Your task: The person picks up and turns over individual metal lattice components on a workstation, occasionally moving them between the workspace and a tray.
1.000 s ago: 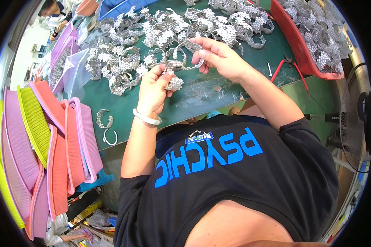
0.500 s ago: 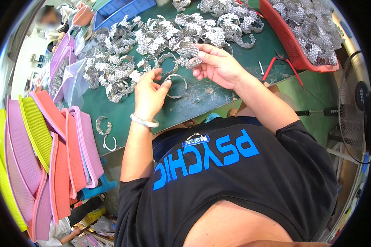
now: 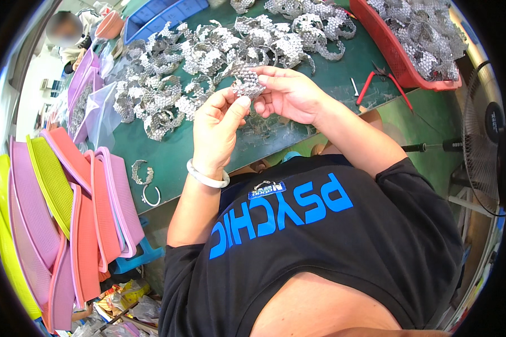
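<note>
Both my hands meet over the near part of the green table. A silver honeycomb-patterned curved band (image 3: pixel 247 84), like an open cuff, is held up between them. My right hand (image 3: pixel 292 95) pinches its right side with thumb and fingers. At its lower left edge, my left hand (image 3: pixel 216 129) is closed, thumb against the fingers; its fingertips partly hide what they grip. Just beyond lies a broad heap of similar curved silver bands (image 3: pixel 213 48). A pale bangle sits around my left wrist.
A red basket (image 3: pixel 399 73) full of silver bands stands at the right, beside red-handled pliers (image 3: pixel 382 84). Blue trays (image 3: pixel 163 19) are at the back. Stacked colored baskets (image 3: pixel 50 196) crowd the left. One patterned band (image 3: pixel 142 172) and a thin ring (image 3: pixel 152 196) lie near the table's left edge.
My left hand has moved right, up to the band in my right hand, and the thin curved piece at its fingers is no longer distinct. My right hand has shifted slightly left and down.
</note>
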A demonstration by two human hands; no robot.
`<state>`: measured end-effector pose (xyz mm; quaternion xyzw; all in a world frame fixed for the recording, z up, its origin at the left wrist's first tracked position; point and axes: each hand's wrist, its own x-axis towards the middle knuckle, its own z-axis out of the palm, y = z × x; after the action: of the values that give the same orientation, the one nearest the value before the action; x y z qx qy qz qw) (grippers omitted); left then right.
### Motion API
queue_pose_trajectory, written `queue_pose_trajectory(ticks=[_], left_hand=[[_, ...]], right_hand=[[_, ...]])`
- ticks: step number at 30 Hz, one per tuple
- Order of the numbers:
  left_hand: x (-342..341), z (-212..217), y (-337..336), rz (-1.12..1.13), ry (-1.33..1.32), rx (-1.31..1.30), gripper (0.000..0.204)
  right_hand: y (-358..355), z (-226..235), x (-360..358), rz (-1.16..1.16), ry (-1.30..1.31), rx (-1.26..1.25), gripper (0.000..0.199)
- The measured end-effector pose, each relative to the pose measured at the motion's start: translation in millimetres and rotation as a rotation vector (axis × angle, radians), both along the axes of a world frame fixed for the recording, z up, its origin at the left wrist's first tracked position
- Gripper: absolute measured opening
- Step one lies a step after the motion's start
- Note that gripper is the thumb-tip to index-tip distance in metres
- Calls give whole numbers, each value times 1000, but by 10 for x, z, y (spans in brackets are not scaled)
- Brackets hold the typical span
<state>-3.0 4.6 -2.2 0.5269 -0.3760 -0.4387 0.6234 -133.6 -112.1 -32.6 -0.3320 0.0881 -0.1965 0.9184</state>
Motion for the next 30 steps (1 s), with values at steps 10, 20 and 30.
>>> queue_pose_trajectory(ticks=[10,20,30], left_hand=[[16,-76,-19,-16,301,-24,10],[90,-76,-30,-37,614,-49,6],[75,-76,-35,-94,694,-70,4]], right_hand=[[14,11,0,-15,103,-60,22],[-84,-68,-60,-12,121,-175,33],[-32,-62,-36,-59,-58,-301,49]])
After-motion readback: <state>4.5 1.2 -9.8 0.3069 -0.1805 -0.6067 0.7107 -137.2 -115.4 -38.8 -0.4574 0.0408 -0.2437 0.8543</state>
